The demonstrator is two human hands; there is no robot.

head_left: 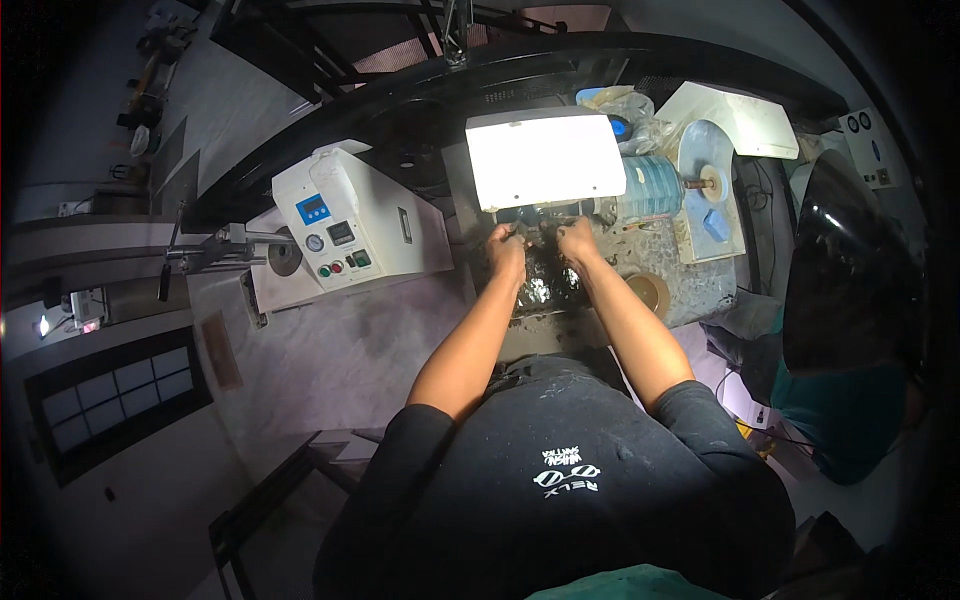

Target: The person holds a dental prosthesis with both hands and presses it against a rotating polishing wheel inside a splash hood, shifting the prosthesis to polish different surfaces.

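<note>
Both my forearms reach forward to a dark, wet basin point(545, 268) that glints with water. My left hand point(507, 252) is over its left side, fingers curled inward. Opposite it, at the right side, my right hand point(576, 242) is closed too, knuckles up. What the fingers grip, if anything, is too small and dark to make out. Just beyond the hands stands a brightly lit white hood point(546, 160), its lower edge close above the fingertips. A round brown bowl point(648, 293) sits to the right of my right wrist.
A large clear blue water bottle point(648, 188) lies right of the hood, beside a pale tray point(732, 235) with a blue block point(715, 224). Left stands a white control box point(370, 215) with buttons and dials. Another person in a green garment point(840, 410) is at far right.
</note>
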